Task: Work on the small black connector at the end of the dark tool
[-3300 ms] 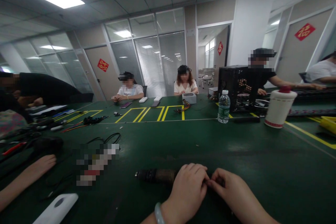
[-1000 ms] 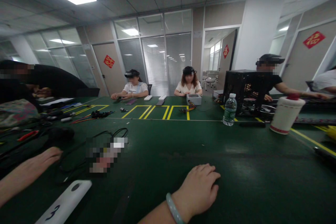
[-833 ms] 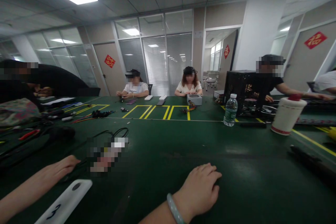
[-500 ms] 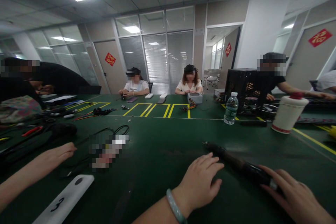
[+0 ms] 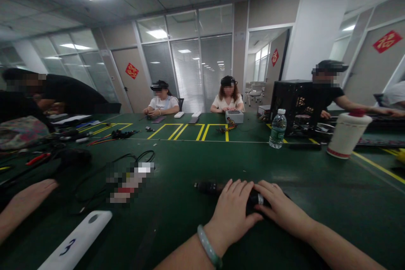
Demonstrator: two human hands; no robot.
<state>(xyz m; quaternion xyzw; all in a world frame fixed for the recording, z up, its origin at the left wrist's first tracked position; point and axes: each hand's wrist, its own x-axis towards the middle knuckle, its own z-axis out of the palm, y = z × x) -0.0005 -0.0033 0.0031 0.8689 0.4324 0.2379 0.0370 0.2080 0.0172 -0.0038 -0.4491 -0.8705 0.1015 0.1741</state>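
Observation:
A long black tool (image 5: 209, 187) with a narrow metal tip lies across the green table in front of me, its tip pointing left. My left hand (image 5: 236, 206), with a pale green bangle (image 5: 209, 247) on the wrist, rests over the tool's middle, fingers wrapped down on it. My right hand (image 5: 278, 206) is closed round the tool's right part, beside a light band on the barrel. The two hands nearly touch. The tool's right end is mostly hidden behind my right hand.
Another person's hand (image 5: 38, 192) reaches in from the left. A white power bank (image 5: 77, 238) marked 3 lies near it, with a cable (image 5: 91, 168) behind. A water bottle (image 5: 277, 130), a white container (image 5: 348, 137) and a black case (image 5: 286, 105) stand right. Several people sit around.
My right hand has moved left with the tool, which now lies flatter. My left hand has come down onto it. The other person's hand has drawn back left.

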